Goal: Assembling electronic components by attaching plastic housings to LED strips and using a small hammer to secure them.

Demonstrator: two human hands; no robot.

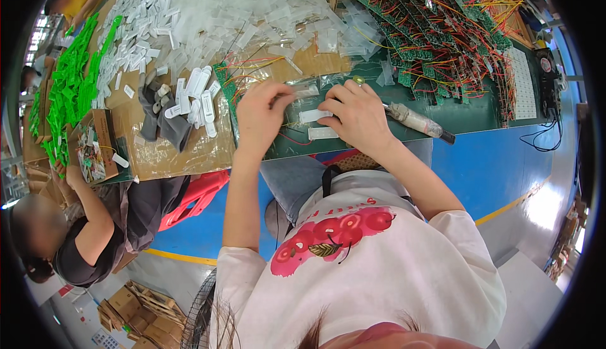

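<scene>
On the green mat (480, 118), the left hand (260, 110) pinches a clear bag (304, 89) with curled fingers. The right hand (357, 114) closes its fingers on what may be a white strip (314, 116), touching the bag. A soldering iron (416, 122) lies just beside the right wrist; 1 heap of wired boards (442, 27) sits behind.

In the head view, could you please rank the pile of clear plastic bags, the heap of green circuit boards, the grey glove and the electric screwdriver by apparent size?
1. Pile of clear plastic bags, largest.
2. Heap of green circuit boards.
3 and 4. Grey glove and electric screwdriver look too alike to rank.
</scene>
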